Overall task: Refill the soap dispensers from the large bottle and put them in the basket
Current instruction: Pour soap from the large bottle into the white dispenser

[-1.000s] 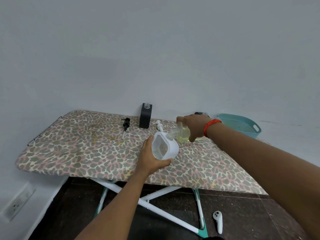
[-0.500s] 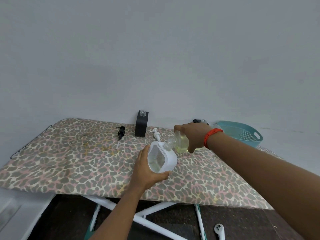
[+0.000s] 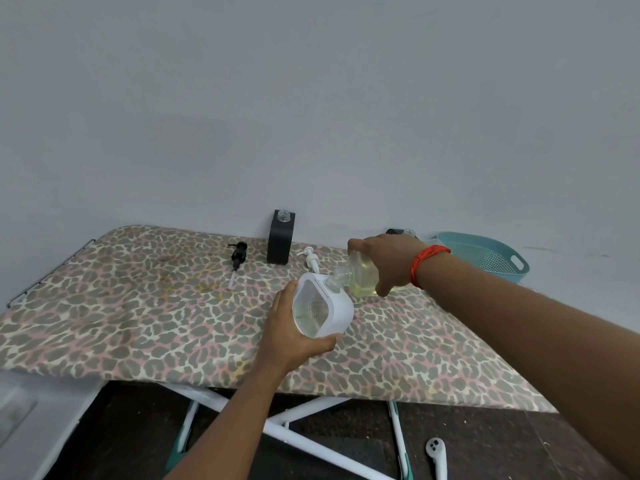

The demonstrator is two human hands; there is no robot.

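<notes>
White soap dispenser (image 3: 323,308) is tilted over the near half of the ironing board (image 3: 138,323), held in the left hand (image 3: 291,337). The thumb lies up its left side and the fingers curl under its base, clamped on it. Whether the base touches the leopard-print cover cannot be told. A little pale liquid lies in the lower part of its clear window.

Below the board's near edge, white crossed legs (image 3: 304,414) stand on a dark floor, and a white controller (image 3: 437,453) lies on that floor to the right.

Just beyond the dispenser, the large bottle (image 3: 362,275) is tipped leftward, with its clear neck at the dispenser's top opening. It holds pale yellow liquid. The right hand (image 3: 388,261) grips it from above, fingers curled over the far side and thumb hooked round the near side. A red band (image 3: 427,265) circles that wrist.

Farther back, a white pump (image 3: 311,259) lies on the cover just behind the dispenser. A black pump (image 3: 238,255) lies to its left, well apart. Between them, near the wall, a black dispenser (image 3: 280,239) stands upright with its neck uncapped.

Behind the right hand a dark cap and a clear neck (image 3: 401,232) peek out; what they belong to cannot be told. The teal basket (image 3: 460,236) sits at the far right end of the board, against a plain grey wall (image 3: 311,98).
</notes>
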